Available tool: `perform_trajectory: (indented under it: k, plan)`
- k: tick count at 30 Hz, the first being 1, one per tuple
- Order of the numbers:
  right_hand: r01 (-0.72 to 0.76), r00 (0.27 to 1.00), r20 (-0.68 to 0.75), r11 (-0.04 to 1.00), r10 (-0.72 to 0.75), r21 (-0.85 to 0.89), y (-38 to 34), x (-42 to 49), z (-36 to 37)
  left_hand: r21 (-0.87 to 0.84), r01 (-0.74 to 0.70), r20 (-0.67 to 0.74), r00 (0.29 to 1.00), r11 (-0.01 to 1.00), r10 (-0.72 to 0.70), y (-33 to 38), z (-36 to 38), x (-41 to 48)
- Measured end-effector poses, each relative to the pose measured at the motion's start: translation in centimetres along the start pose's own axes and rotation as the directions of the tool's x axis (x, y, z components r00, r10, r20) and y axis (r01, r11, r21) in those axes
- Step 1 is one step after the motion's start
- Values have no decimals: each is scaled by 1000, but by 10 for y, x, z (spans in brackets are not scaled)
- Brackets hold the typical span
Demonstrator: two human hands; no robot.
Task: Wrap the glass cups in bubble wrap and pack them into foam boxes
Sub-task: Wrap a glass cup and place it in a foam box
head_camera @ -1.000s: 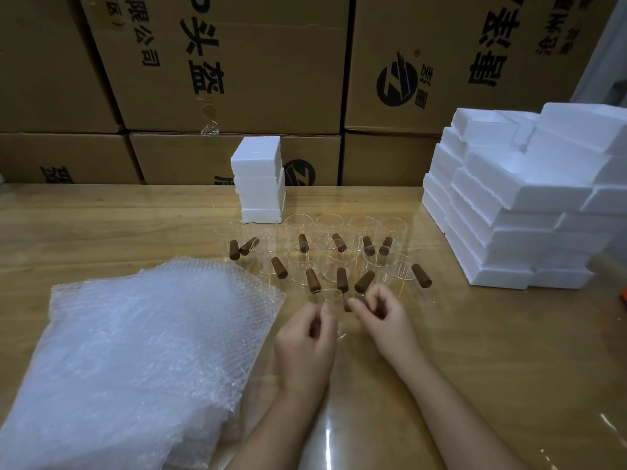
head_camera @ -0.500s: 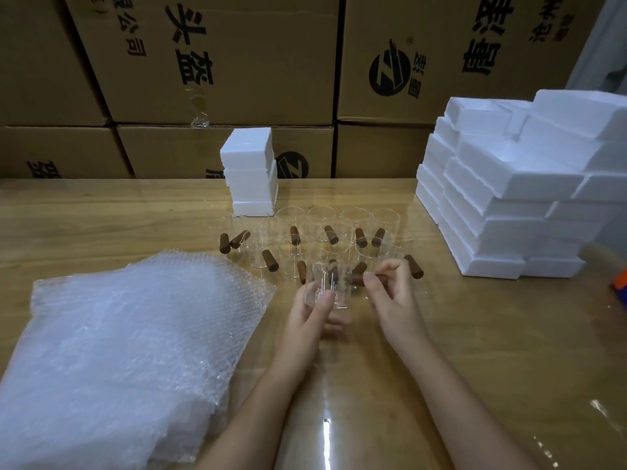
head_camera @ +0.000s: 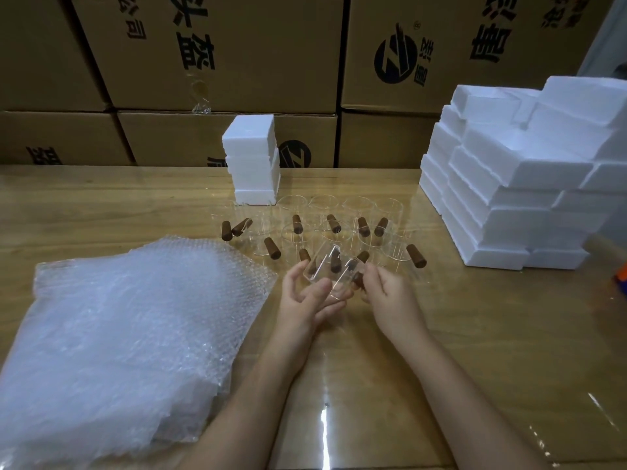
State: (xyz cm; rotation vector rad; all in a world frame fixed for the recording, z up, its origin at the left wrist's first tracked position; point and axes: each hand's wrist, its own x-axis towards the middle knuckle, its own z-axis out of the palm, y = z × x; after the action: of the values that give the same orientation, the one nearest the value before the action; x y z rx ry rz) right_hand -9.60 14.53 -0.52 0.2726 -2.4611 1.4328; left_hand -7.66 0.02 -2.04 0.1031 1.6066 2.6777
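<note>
Holding one cup (head_camera: 327,268) tilted just above the counter (head_camera: 475,334), the person has both hands on it. The left hand (head_camera: 305,298) cradles the clear body from below, thumb and fingers curled round it. The right hand (head_camera: 385,295) pinches the brown handle (head_camera: 357,280). The cup is bare, with no wrap on it.

By my reading, only the pick-up of this cup is done. It has yet to be wrapped and boxed. Just behind the hands, ten or so more cups (head_camera: 339,228) stand on the counter in loose rows, all unwrapped as far as the glass lets me tell.

The bubble wrap (head_camera: 135,334) lies in a thick pile to the left, its near edge just beside the left hand. No sheet looks pulled free of it.

Foam boxes wait in two places: a small stack (head_camera: 252,161) behind the cups and a large stack (head_camera: 509,191) on the right. None of them is visibly open, and whether any already holds a cup cannot be told. Cartons (head_camera: 237,45) wall the back.

Going by the unwrapped row, most of the job looks to be ahead.
</note>
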Motion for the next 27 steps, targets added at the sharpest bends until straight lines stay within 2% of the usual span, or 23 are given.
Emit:
perform_trajectory:
  k: [2,5,7,9,11,13,15,17,19,21,24,27]
  plan:
    - [-91,994,61,992,86,82,0,2,-2,-4,12,-20,1000,1000,-12,0,1,0]
    - [-225,967,163,958,197,178,-3,5,-3,-30,8,22,1000,1000,-7,2,0,-1]
    - [-354,922,272,883,275,309,-7,4,-3,-65,16,81,997,998,-11,4,-2,-1]
    - [-481,858,421,746,294,461,-10,3,-4,-89,26,144,989,996,-13,6,-3,-1]
    - [-603,774,582,575,250,554,-12,3,-6,-114,54,190,981,992,-31,10,-2,-2]
    - [-739,643,751,375,148,559,-15,1,-9,-136,88,223,973,987,-56,11,-2,-1]
    - [-844,513,858,177,-9,507,-18,-3,-8,-157,127,262,962,979,-82,12,-3,-1]
    - [-874,472,874,73,-114,481,-20,-6,-4,-171,142,272,958,975,-92,11,-6,0]
    - [-850,512,857,113,-54,515,-20,-6,2,-187,146,228,968,971,-102,9,-7,1]
    - [-797,590,800,228,103,559,-21,-5,7,-186,135,177,979,973,-102,7,-9,3]
    - [-664,737,594,514,323,543,-17,-5,8,-127,96,152,985,987,-76,5,-7,3]
    - [-516,848,328,789,416,333,-15,-3,11,-85,78,32,997,993,-75,2,-4,3]
